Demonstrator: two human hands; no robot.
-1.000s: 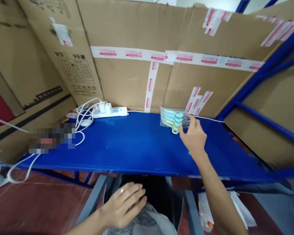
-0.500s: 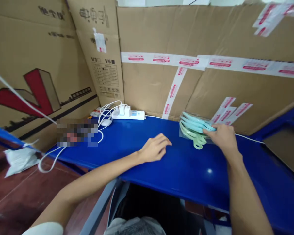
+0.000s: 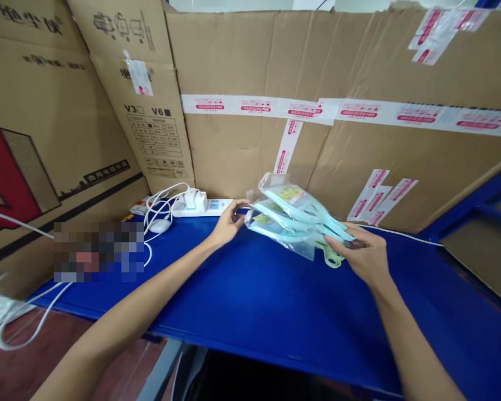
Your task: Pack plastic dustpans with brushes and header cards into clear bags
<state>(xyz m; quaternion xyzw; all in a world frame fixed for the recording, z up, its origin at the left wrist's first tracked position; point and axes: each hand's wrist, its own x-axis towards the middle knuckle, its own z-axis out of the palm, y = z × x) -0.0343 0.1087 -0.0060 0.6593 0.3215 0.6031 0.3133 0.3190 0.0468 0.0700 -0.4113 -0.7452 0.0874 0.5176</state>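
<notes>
The stack of clear packets [image 3: 294, 220] is lifted just above the blue surface [image 3: 250, 301], between both hands. It stretches sideways, left to right. The right hand [image 3: 361, 253] pinches its right end tight. The left hand [image 3: 229, 220] touches the left end with curled fingers. A white power strip [image 3: 202, 206] lies behind, by the cardboard boxes [image 3: 317, 72].
</notes>
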